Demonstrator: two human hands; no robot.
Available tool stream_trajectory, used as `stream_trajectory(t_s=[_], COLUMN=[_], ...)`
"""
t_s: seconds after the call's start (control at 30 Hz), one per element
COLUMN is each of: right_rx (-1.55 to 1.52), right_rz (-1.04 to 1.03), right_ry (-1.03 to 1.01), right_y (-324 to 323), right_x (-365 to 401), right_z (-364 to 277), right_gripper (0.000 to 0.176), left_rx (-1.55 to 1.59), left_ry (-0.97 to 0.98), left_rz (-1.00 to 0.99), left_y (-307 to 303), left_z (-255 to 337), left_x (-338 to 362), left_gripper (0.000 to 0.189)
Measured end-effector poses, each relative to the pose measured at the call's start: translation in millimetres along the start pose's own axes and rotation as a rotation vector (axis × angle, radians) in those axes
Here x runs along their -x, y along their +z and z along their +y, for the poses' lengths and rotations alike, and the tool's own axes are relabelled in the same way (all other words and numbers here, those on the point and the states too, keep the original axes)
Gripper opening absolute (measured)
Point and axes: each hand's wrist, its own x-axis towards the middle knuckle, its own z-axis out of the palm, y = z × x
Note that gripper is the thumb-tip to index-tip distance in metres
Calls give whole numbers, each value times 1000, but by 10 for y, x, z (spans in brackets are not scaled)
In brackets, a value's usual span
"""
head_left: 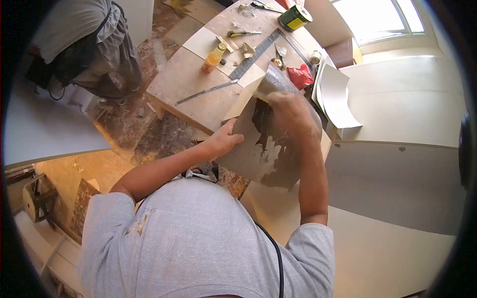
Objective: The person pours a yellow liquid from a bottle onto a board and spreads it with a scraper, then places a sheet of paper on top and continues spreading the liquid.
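Observation:
A grey-brown sheet (238, 159) with dark, wet-looking smears slants over the near corner of the worktable (169, 89). My left hand (226, 140) grips the sheet's left edge, thumb on top. Over the upper part of the sheet is my right hand (293, 114), its fingers curled closed beside the dark smear; what it holds is too hidden to make out. Just beyond the sheet lie a red packet (300, 77) and a small scraper (280, 50). An orange bottle (213, 58) stands to the upper left, near a metal ruler (208, 92).
A dark can (294, 18) and a yellow-handled cutter (243, 33) are at the table's far part. Curved white sheets (335, 94) lie to the right, near pale panels (397, 99). Another person (94, 44) stands at upper left on the littered floor.

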Motion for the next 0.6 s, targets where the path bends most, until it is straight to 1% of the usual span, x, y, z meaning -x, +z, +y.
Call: stream_trajectory(t_s=[0.03,0.07,0.13,0.17,0.23,0.27,0.3,0.37,0.43,0.5,0.57,0.6], right_rx=[40,-83,-54,-27,-31,-35,-38,-13,-16,-12,-70,-30], right_rz=[-42,168,149,129,142,152,152,72,64,57,70,54], right_ry=[60,81,115,150,139,125,123,100,90,78,54,90], right_y=[-95,39,89,123,384,468,457,398,385,366,338,354], right_x=[-86,-160,-357,-449,-625,-662,-669,-629,-509,-338,-137,-42], right_z=[73,303,567,684,1006,1086,1065,924,774,557,260,115], right_gripper=[23,20,20,20,21,21,21,21,20,19,18,17], left_rx=[1,1,-33,-35,-61,-62,-48,-37,-3,-1,2,-28], left_ry=[-15,-11,3,2,-52,-52,-54,-68,-3,-33,-57,-50], left_rz=[21,19,-54,-55,-40,-39,-49,-61,40,18,-1,-35], left_y=[5,-23,-119,-121,-97,-115,-146,-138,-60,-49,-88,-124], left_z=[38,-8,-178,-137,-26,-60,-142,-213,-142,-72,-67,-113], left_x=[-1,-61,-216,-225,-237,-294,-377,-380,-331,-296,-327,-370], left_gripper=[66,66,72,72,74,74,76,77,65,66,66,72])
